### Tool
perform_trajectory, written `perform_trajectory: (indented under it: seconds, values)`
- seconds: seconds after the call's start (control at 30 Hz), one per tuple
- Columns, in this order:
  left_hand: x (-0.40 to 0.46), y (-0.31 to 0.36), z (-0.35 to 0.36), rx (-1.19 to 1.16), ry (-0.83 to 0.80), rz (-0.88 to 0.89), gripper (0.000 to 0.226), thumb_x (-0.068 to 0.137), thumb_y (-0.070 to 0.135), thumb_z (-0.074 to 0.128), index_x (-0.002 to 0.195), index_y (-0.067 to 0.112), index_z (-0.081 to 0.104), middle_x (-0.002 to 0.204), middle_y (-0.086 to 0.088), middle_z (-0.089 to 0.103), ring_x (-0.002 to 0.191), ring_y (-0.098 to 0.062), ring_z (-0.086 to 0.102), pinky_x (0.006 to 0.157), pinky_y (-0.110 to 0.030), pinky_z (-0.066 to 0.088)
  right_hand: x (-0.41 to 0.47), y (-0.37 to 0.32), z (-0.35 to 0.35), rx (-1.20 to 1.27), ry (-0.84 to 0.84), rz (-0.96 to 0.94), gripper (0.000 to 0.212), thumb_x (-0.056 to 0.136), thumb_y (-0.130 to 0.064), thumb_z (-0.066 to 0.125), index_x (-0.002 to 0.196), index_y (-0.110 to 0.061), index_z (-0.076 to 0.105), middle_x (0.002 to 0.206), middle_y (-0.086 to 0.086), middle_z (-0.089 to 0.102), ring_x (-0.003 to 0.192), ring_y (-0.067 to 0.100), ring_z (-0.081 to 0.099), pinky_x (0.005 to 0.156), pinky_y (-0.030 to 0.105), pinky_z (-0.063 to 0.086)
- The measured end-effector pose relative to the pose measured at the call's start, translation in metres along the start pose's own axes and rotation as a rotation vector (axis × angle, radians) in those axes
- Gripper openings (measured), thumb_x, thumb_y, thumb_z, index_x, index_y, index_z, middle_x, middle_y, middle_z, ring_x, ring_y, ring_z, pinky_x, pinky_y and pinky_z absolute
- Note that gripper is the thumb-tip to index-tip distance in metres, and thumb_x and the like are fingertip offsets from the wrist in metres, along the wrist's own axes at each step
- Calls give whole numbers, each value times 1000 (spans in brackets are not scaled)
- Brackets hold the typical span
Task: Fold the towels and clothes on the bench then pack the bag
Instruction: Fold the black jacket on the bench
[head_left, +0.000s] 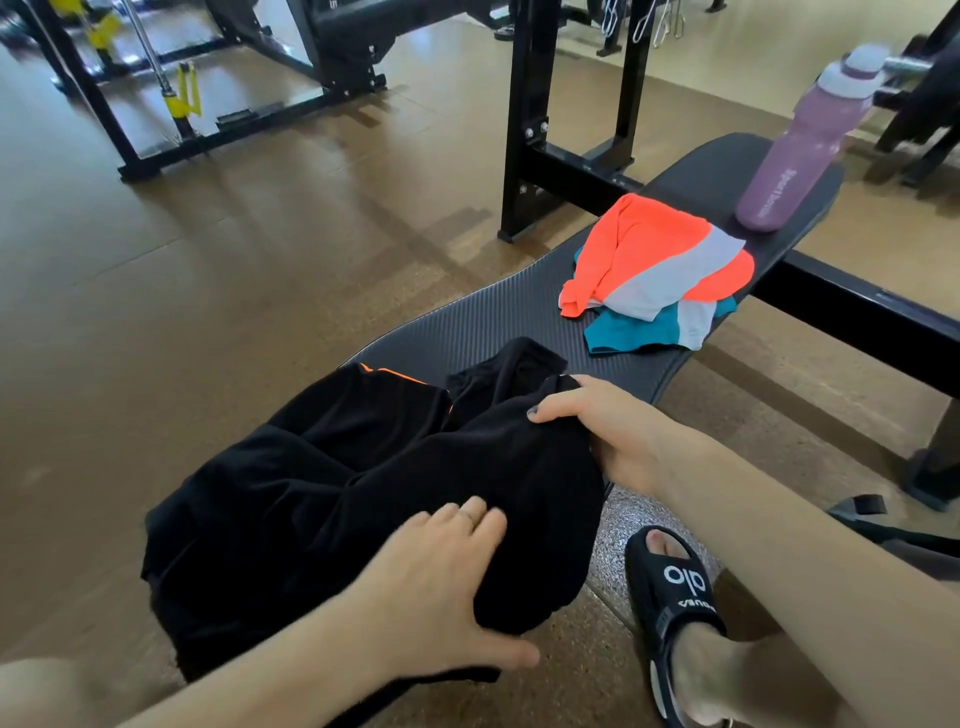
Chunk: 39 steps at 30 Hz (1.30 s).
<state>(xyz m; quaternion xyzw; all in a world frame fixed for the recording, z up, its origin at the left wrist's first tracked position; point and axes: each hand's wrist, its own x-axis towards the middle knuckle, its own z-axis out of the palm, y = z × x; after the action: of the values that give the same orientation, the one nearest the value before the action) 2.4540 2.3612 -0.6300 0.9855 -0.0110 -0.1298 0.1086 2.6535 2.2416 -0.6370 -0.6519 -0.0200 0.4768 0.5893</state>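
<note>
Nearest: left hand (441, 587) flat, fingers straight, pressing one crumpled black garment with orange trim (332, 467) on the near end of the black padded bench (467, 322). Right hand (608, 431) curled, gripping the garment's right edge. Farther along the bench: one orange-and-grey cloth (654, 254) atop one teal cloth (628, 332); beyond, one purple plastic bottle (795, 156), upright. Beside the bench, one black slide sandal (675, 597) on a foot.

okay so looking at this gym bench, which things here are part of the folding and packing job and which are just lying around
Part of the job:
black garment, under the left hand and gripped by the right hand
orange and grey garment
teal garment
bench

Just lying about:
purple water bottle
black weight rack
yellow-handled equipment
</note>
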Motion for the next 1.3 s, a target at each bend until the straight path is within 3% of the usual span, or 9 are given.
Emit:
perform_trajectory:
  seconds: [0.1,0.27,0.47,0.63,0.8,0.93,1.0,1.13,1.3]
  values:
    - [0,2,24,172,-47,-10,83,73,76,55,132,20,39,139,-2,38,114,-22,44,95,-36,41,-1,1,2,48,-4,2,45,81,-9,74,124,-17,62,116,11,73,104,26,72,91,40,58]
    - [-3,-1,33,126,88,2,51,72,63,56,103,23,52,110,2,56,85,-16,54,69,-30,50,-5,0,2,249,84,-43,42,91,-8,68,126,-28,58,111,3,72,68,6,70,49,21,50]
    - [-7,16,21,71,99,-178,88,62,93,41,116,25,41,112,11,37,103,-15,40,93,-33,39,-14,-5,6,423,59,-112,22,98,-1,49,110,-6,67,91,9,67,67,13,73,57,22,56]
    - [-15,9,40,313,-67,-119,72,80,61,51,128,7,56,131,-16,51,108,-33,47,88,-47,48,-19,-10,0,597,-89,-145,43,79,11,35,115,7,58,105,24,66,90,33,74,74,32,61]
    - [-22,-5,12,35,14,-105,35,91,40,38,119,27,54,126,3,58,118,-21,53,96,-38,49,-16,-4,-7,95,-49,-284,68,66,30,36,125,2,56,127,25,57,104,33,72,90,37,59]
    - [-30,-46,-23,-561,370,-385,19,81,24,38,83,30,55,63,1,57,59,-10,56,60,-36,47,-13,-1,-17,-414,115,-447,39,76,8,67,110,-12,68,100,10,76,93,21,74,91,46,59]
    - [-33,-71,-43,-612,586,-531,18,87,19,40,79,25,56,66,1,57,64,-8,53,63,-36,40,-13,0,-19,-505,177,-435,4,87,-9,69,91,-11,69,77,8,75,72,21,72,73,44,62]
    - [-39,-97,-60,-646,723,-733,23,102,28,47,87,14,57,82,-2,60,78,-18,50,68,-29,39,-14,3,-16,-750,274,-474,42,95,-42,61,65,-14,53,51,-3,60,48,8,54,61,32,47]
    - [-47,-90,-52,-577,686,-642,30,99,43,55,86,17,54,75,-2,57,74,-18,52,67,-30,40,-19,5,-10,-791,210,-626,47,97,-40,60,63,-15,40,60,-2,34,59,12,36,62,35,26]
